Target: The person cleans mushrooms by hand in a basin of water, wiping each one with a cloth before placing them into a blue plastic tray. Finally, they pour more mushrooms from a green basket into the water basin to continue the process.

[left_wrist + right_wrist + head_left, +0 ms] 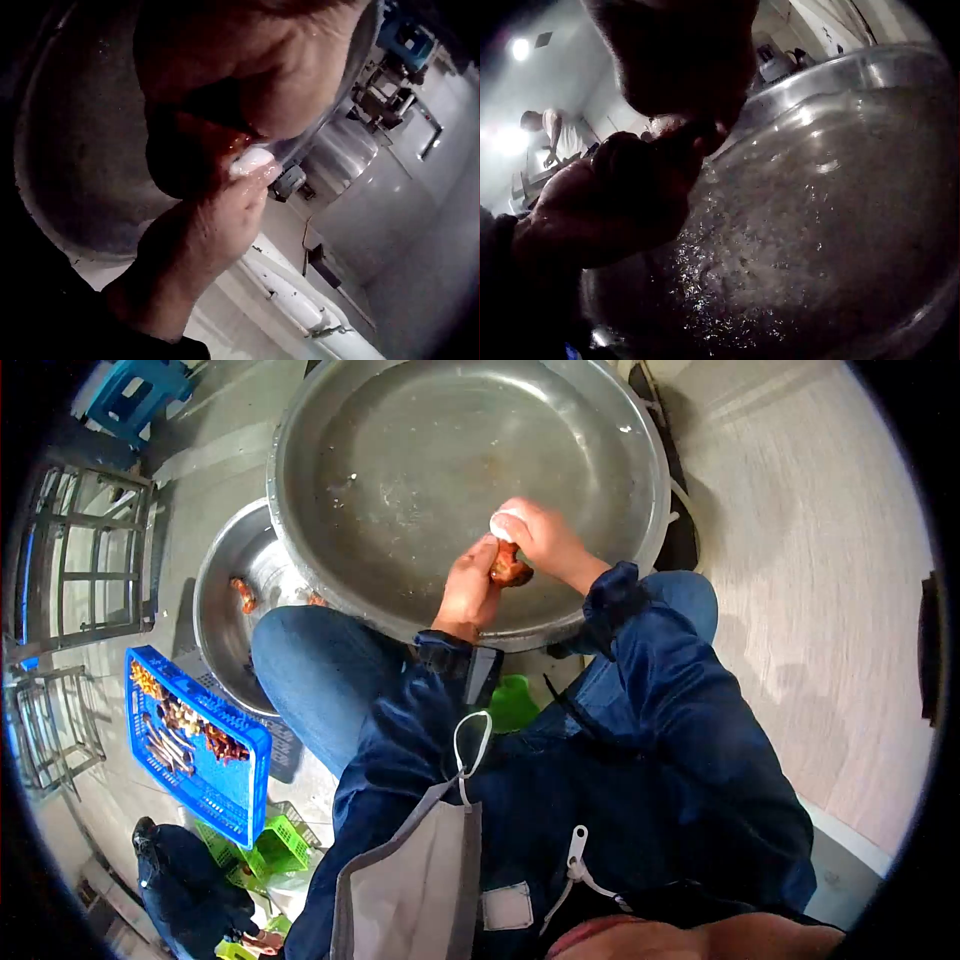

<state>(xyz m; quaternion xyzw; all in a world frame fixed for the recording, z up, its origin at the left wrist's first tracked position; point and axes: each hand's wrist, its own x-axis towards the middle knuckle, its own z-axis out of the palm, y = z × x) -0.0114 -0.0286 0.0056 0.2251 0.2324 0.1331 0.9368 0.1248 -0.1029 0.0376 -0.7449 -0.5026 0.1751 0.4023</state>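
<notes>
Over the near part of a large round metal basin [400, 490], both hands meet around a reddish-brown piece of food [512, 568]. My left hand [470, 588] grips the piece from the left, thumb upward. A small white object [508, 526] is pinched in my right hand [548, 542], just above the reddish piece. In the left wrist view the white object [252, 161] shows wet and shiny at the right fingertips. The right wrist view is dark, with the left hand [607, 210] close below the right hand [682, 60]; what they hold is mostly hidden there.
A smaller metal basin [215, 600] with reddish pieces stands to the left. Beside it is a blue crate [215, 785] holding sorted food pieces. Green baskets [275, 850] and another person [185, 890] are at lower left, metal racks [95, 565] at far left, a blue stool [135, 395] at upper left.
</notes>
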